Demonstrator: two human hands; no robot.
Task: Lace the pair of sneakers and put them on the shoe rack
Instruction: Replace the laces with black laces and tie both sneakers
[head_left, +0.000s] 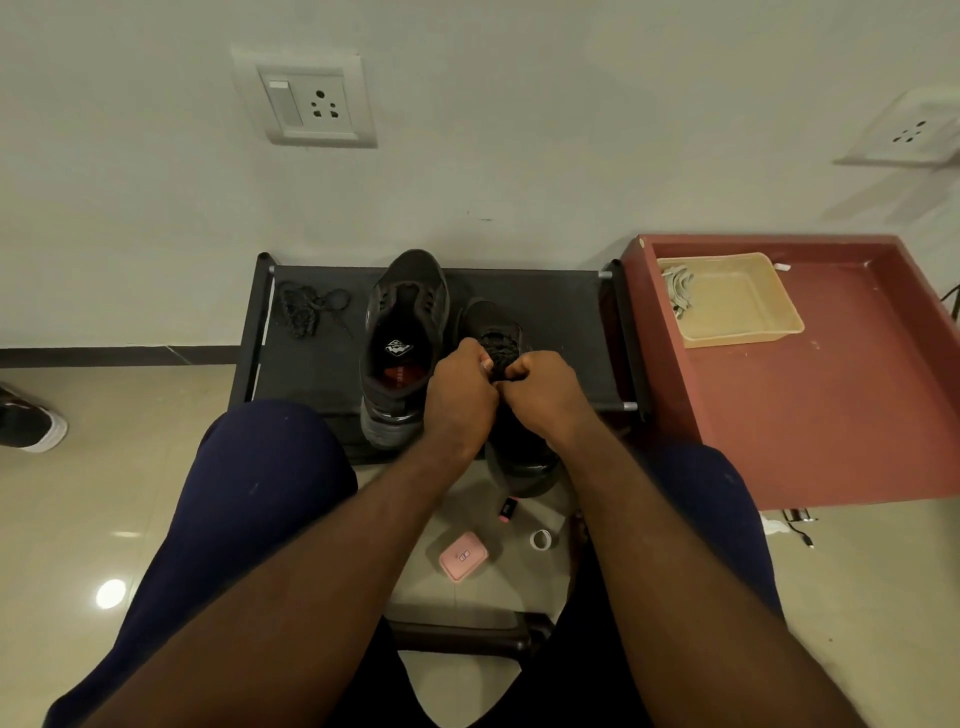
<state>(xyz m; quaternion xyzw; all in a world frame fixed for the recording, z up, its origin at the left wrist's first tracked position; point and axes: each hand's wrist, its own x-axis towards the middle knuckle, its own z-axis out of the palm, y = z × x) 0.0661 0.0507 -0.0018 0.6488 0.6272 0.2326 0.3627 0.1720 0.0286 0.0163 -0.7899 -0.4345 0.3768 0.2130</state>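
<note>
Two black sneakers rest on a low black shoe rack (550, 312) against the wall. The left sneaker (402, 338) has no lace; its insole shows. The right sneaker (496, 327) carries a black lace (500, 349) through its eyelets. My left hand (460, 395) and my right hand (545, 395) are both over the right sneaker, each pinching an end of that lace near the tongue. A loose black lace (309, 309) lies bunched on the rack's left side.
A red-brown table (831, 405) with a beige tray (737, 306) stands to the right of the rack. On the tiled floor between my knees lie a pink case (462, 556), a small pink-black item (508, 509) and a white ring (540, 540). Another shoe (28, 421) sits at far left.
</note>
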